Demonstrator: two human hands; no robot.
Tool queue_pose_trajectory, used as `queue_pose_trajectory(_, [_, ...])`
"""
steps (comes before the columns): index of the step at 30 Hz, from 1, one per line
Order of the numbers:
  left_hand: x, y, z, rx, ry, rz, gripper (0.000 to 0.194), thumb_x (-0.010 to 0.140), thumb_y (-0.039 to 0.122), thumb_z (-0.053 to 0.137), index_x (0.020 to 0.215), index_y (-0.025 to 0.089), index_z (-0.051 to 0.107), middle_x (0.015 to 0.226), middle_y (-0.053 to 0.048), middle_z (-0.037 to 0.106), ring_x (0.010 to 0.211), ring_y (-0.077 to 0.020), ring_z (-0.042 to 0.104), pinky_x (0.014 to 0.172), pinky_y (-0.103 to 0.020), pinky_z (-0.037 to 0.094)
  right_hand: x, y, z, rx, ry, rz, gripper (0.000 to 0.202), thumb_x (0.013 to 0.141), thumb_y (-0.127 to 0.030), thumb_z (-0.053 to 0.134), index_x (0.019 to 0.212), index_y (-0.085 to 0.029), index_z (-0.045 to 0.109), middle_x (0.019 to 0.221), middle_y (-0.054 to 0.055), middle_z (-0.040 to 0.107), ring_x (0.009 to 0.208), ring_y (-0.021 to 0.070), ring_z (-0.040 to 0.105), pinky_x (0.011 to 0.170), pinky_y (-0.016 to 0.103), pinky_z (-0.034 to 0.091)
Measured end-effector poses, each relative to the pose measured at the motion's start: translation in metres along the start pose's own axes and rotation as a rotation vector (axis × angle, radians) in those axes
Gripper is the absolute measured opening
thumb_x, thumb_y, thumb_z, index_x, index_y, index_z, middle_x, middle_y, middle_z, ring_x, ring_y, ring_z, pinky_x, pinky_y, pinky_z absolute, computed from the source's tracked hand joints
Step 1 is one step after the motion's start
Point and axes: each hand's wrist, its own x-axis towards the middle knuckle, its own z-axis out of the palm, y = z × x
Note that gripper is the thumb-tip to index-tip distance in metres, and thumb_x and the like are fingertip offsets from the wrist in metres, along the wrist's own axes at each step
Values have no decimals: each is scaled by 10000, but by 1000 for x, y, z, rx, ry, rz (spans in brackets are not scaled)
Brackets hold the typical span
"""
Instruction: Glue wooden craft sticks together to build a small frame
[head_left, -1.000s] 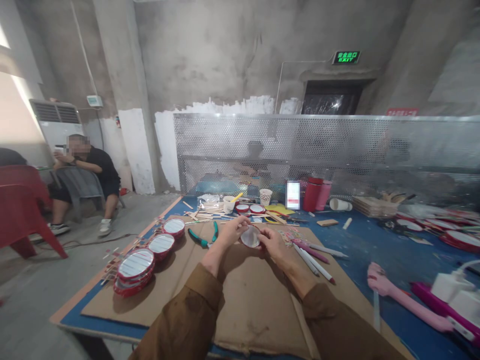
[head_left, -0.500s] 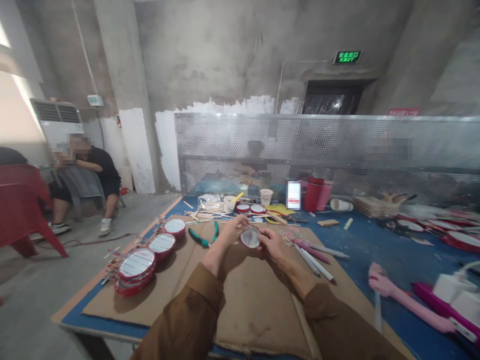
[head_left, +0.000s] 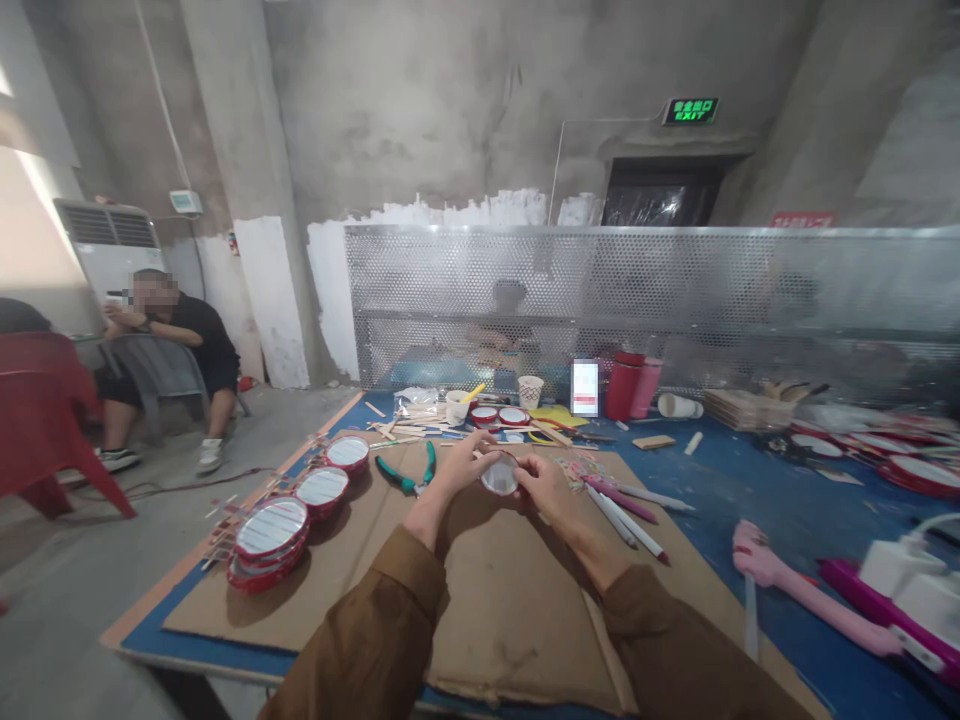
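Note:
Between my two hands is a small round disc (head_left: 498, 476) with a pale, shiny face and a dark reddish rim, raised over the cardboard sheet (head_left: 517, 610). My left hand (head_left: 459, 468) grips its left and upper edge, with fingers reaching over the top. On the right edge, my right hand (head_left: 546, 486) pinches the rim between thumb and fingers. Left of my hands lie teal-handled pliers (head_left: 409, 480), spread apart. Stacks of red-rimmed round pieces with striped white faces (head_left: 271, 528) stand along the cardboard's left side. Several pens (head_left: 630, 520) rest right of my right hand.
A pink glue gun (head_left: 810, 590) and a magenta power strip (head_left: 862, 605) occupy the right side. Thin wooden sticks, paper cups (head_left: 530, 392), a phone (head_left: 585, 388) and a red bottle (head_left: 624, 388) line the back, before a perforated metal panel (head_left: 450, 290). A person sits at far left.
My left fingers have shifted slightly over the disc's upper edge, and the disc's face now tilts a little differently. Both hands keep their grip. The whole view has drifted slightly.

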Motion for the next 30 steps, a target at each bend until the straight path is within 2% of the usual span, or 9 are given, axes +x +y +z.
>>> queue_pose_trajectory(7, [1, 2, 1, 28, -63, 18, 222, 826, 258, 525, 1014, 167, 598, 899, -28, 665, 831, -143, 596, 772, -265, 464, 4, 6, 3, 25, -4, 24, 19, 748, -172, 573, 758, -184, 584, 507, -42, 594, 413, 113, 567, 376, 182, 438])
queue_pose_trajectory(12, [3, 3, 1, 56, -56, 8, 173, 814, 232, 523, 930, 166, 634, 930, -37, 670, 880, -153, 590, 831, -279, 458, 4, 9, 7, 155, -49, 92, 67, 754, -195, 570, 818, -187, 554, 546, -47, 591, 425, 122, 575, 373, 208, 471])
queue_pose_trajectory(21, [3, 5, 2, 64, -52, -15, 161, 808, 203, 511, 905, 164, 633, 909, -35, 664, 863, -157, 592, 812, -268, 457, -2, -2, 4, 228, -78, 174, 119, 738, -198, 607, 847, -180, 562, 567, -34, 597, 436, 116, 575, 371, 202, 480])
queue_pose_trajectory(26, [4, 6, 2, 112, -53, -35, 158, 818, 206, 500, 897, 164, 630, 890, -39, 664, 839, -159, 588, 787, -269, 455, 1, 2, 2, 274, -137, 193, 165, 731, -204, 614, 881, -176, 551, 571, -29, 603, 442, 110, 579, 391, 203, 494])
queue_pose_trajectory(30, [4, 6, 2, 124, -59, -28, 149, 809, 194, 512, 887, 164, 635, 881, -34, 662, 830, -156, 583, 778, -264, 452, 1, 4, 2, 246, -135, 174, 181, 733, -216, 609, 891, -182, 528, 563, -35, 597, 445, 116, 581, 382, 203, 489])
